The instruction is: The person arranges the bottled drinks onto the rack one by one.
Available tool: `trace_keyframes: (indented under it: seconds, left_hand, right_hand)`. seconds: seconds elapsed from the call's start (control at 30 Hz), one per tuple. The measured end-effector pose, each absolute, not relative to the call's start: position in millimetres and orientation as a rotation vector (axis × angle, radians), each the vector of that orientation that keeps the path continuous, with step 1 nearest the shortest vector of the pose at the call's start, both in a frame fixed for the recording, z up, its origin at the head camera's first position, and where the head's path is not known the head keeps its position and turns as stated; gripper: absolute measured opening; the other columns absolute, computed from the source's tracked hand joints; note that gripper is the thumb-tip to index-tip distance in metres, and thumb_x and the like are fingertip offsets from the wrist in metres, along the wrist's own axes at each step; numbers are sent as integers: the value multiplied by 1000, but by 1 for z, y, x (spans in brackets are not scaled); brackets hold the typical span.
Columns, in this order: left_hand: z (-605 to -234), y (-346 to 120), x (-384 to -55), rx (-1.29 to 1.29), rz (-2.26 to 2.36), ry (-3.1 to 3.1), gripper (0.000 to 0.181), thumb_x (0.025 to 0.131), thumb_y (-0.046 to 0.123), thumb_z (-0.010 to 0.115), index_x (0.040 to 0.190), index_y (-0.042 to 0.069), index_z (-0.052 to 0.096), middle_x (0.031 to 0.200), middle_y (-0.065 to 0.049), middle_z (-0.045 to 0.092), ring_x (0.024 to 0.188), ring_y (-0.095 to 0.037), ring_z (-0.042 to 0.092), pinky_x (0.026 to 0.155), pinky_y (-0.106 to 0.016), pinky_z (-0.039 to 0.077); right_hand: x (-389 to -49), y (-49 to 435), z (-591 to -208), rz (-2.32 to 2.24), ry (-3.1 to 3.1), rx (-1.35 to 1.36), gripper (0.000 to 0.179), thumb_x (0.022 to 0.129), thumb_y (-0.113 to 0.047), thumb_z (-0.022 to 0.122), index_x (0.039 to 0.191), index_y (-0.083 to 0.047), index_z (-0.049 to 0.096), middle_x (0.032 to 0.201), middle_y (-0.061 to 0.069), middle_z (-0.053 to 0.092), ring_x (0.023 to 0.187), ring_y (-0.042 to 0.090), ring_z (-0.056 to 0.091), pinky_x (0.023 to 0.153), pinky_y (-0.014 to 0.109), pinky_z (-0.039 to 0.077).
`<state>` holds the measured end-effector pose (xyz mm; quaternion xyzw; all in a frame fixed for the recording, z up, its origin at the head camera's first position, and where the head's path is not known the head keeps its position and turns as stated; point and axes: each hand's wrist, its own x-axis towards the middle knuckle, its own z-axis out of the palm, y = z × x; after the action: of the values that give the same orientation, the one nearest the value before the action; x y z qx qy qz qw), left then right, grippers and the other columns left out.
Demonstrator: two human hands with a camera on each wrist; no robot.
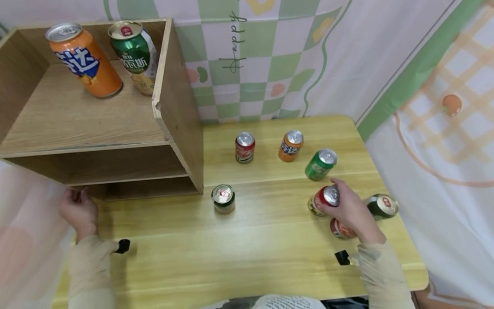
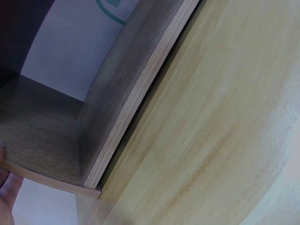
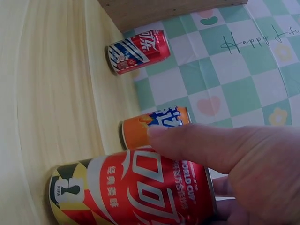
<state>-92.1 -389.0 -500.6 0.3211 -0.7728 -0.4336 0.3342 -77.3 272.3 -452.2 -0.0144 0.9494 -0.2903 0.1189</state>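
Note:
My right hand point(image 1: 353, 210) grips a red cola can point(image 1: 322, 199) from above, thumb along one side; in the right wrist view the cola can point(image 3: 126, 187) stands upright with a yellow and black pattern at its base. Tucked under that hand is another red can point(image 1: 341, 229), partly hidden. Just right of the hand is a dark green can point(image 1: 382, 207). At the left my left hand point(image 1: 79, 210) pinches the lower edge of the wooden shelf point(image 1: 181, 107); its fingers point(image 2: 8, 192) wrap the side panel in the left wrist view.
Behind the right hand stand a green can point(image 1: 320, 165), an orange soda can point(image 1: 290, 146) and another red cola can point(image 1: 245, 148). A green and gold can point(image 1: 223, 199) is mid-table point(image 1: 247, 257). On the shelf top are a large orange can point(image 1: 86, 64) and a tall green can point(image 1: 135, 58).

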Motion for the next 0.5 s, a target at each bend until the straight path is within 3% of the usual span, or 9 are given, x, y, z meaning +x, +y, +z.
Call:
trace_keyframes:
  seconds: [0.17,0.3,0.4,0.5]
  left_hand:
    - [-502,-389,-92,823,-1154,-1997,19,97,1,59,112,6,70,115,-3,71,94,8,60,93,-16,50]
    - [-502,-389,-91,818,-1153,-1991,18,96,1,60,110,5,71,104,10,68,92,8,58,91,-15,49]
    - [-502,-389,-91,822,-1146,-1999,19,96,1,59,112,1,70,103,11,67,92,8,58,91,-15,49]
    - [-501,-389,-91,837,-1142,-2009,21,97,2,59,115,1,70,109,4,70,92,9,58,92,-15,49]
  right_hand:
    - [-78,279,-452,-841,2754,-90,95,86,-27,82,154,6,25,141,36,45,121,52,53,95,66,47]
    - [-78,283,-451,-837,2754,-140,87,86,-29,82,153,1,33,138,32,51,120,49,55,94,64,48]
    - [-78,284,-450,-842,2755,-150,83,87,-32,81,152,-2,38,138,30,53,120,47,56,94,63,49]
    - [-77,285,-450,-847,2757,-141,81,87,-34,81,151,-4,41,137,29,55,119,46,57,93,61,50]
